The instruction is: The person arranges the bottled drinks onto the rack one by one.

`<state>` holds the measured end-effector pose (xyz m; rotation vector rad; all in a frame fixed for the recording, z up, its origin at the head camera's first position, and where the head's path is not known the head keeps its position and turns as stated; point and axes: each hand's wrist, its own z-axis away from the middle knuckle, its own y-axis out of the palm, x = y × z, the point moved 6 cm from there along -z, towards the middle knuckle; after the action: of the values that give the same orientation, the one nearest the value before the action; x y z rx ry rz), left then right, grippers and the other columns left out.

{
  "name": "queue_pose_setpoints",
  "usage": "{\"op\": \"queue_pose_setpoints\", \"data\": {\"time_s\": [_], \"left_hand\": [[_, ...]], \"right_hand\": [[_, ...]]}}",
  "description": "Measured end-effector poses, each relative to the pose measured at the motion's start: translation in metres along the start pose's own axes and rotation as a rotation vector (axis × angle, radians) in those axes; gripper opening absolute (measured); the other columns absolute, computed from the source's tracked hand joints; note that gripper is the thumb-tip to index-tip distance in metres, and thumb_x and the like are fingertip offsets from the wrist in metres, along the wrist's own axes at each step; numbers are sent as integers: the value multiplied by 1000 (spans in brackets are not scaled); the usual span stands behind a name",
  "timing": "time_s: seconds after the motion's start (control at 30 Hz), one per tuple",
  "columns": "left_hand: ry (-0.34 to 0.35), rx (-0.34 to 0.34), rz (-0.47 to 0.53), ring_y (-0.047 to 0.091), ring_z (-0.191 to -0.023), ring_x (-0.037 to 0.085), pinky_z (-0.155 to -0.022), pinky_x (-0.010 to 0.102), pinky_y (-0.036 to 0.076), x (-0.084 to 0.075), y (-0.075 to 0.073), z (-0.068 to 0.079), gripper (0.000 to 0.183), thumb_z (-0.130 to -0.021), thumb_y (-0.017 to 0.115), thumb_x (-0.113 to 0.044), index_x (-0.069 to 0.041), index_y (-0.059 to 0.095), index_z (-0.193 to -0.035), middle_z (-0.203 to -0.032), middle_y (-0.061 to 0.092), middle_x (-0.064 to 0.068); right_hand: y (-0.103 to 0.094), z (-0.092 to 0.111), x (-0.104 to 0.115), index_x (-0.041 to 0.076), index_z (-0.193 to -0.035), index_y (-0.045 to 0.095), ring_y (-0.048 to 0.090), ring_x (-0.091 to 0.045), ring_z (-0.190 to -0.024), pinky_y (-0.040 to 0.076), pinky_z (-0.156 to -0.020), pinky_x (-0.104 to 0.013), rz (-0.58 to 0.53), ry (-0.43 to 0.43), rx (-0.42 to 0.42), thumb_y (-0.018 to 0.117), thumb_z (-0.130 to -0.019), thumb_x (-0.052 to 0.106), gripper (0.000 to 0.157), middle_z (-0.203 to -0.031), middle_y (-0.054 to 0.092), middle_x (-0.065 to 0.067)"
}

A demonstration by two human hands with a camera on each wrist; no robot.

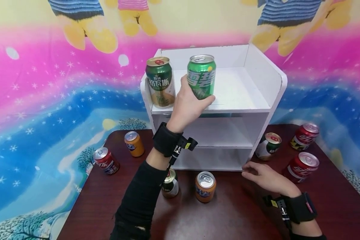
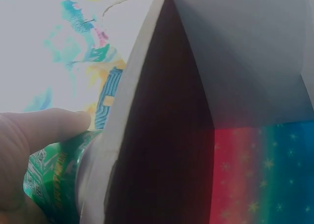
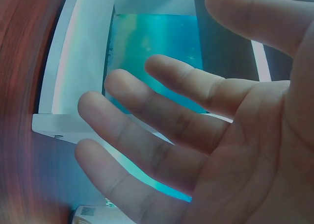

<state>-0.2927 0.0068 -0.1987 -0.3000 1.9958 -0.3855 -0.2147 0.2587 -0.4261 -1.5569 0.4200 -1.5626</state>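
Note:
My left hand (image 1: pixel 189 103) grips a green soda can (image 1: pixel 203 75) at the front of the white shelf's (image 1: pixel 246 91) top level. Thumb and fingers wrap around its lower part, and the can stands upright. In the left wrist view the green can (image 2: pixel 54 177) overlaps the edge of the shelf board (image 2: pixel 130 94). A taller green and gold can (image 1: pixel 160 83) stands on the top level, left of that hand. My right hand (image 1: pixel 267 176) is by the shelf's lower right corner; the right wrist view shows its fingers (image 3: pixel 162 116) spread loosely, holding nothing.
On the dark red table (image 1: pixel 234 216), an orange can (image 1: pixel 205 187) and a green-white can (image 1: pixel 170 186) stand before the shelf. Left are an orange can (image 1: pixel 134 144) and a red can (image 1: pixel 106 161). Right stand a green-white can (image 1: pixel 268 146) and red cans (image 1: pixel 301 167).

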Motion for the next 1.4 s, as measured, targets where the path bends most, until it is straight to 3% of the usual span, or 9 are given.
{"op": "queue_pose_setpoints", "data": {"time_s": [0.6, 0.8, 1.1, 1.27, 1.4], "left_hand": [[-26, -28, -3, 48, -111, 13, -91, 33, 41, -1, -2, 1, 89, -77, 77, -26, -11, 21, -143, -126, 48, 3], [15, -18, -14, 45, -116, 12, -96, 33, 38, -4, -5, 6, 94, -78, 78, -27, -9, 17, -147, -133, 44, 4], [-20, -9, -179, 32, -134, 19, -106, 36, 30, 1, -10, 32, 97, -82, 73, -36, -3, 11, -150, -149, 28, 13], [58, -3, -293, 31, -135, 22, -107, 37, 30, 0, -16, 54, 88, -83, 71, -36, -3, 23, -148, -149, 30, 14], [167, 16, -340, 36, -130, 24, -104, 39, 34, 0, -23, 76, 68, -84, 72, -31, -4, 42, -139, -144, 36, 14]], "right_hand": [[0, 1, 3, 2, -119, 58, 56, -18, -89, 49, -77, -38, -2, -17, 0, 57, -94, 38, 44, -102, 62, -3], [-1, 2, 4, 2, -118, 59, 57, -17, -88, 48, -75, -36, 9, -19, -12, 57, -94, 38, 43, -100, 62, -2], [1, 3, 4, 3, -118, 59, 56, -16, -87, 48, -74, -36, 19, -9, -9, 57, -94, 40, 45, -100, 62, -2], [0, 4, 6, 4, -117, 60, 57, -17, -89, 49, -77, -38, 43, -27, -30, 57, -94, 39, 43, -101, 62, -2], [0, 3, 6, 2, -118, 59, 57, -17, -89, 49, -76, -37, 29, -21, -17, 57, -94, 39, 44, -101, 62, -3]]}}
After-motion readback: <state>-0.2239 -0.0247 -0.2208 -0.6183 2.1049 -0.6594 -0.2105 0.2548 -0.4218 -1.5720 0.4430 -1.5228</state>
